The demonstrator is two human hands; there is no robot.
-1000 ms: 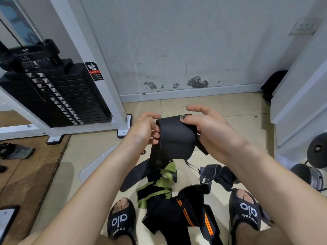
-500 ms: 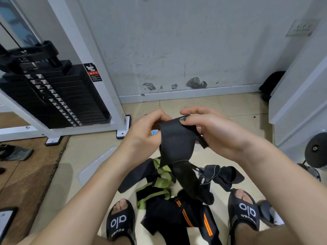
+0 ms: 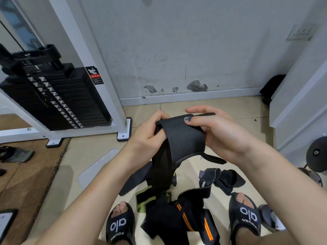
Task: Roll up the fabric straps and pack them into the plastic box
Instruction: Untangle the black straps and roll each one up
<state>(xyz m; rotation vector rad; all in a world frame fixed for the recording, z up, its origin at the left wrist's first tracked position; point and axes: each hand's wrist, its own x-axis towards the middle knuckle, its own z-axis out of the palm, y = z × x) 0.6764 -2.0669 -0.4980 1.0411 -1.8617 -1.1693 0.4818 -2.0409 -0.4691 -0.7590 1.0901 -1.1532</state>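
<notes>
Head | tiled floor (image 3: 99,152) | scuffed wall (image 3: 177,50) | weight stack (image 3: 67,99)

The black strap (image 3: 184,138) covers the left hand's fingertips and most of the right hand's (image 3: 217,137) fingers. Its hanging tail hides part of the strap pile (image 3: 177,218), which the bottom edge cuts off. The warning label (image 3: 95,75) is unreadable.

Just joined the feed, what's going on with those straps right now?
A person holds a wide black strap up over the floor, the left hand gripping one edge and the right hand pinching the other. Its tail hangs down toward a pile of straps between the sandals. No plastic box can be picked out.
</notes>
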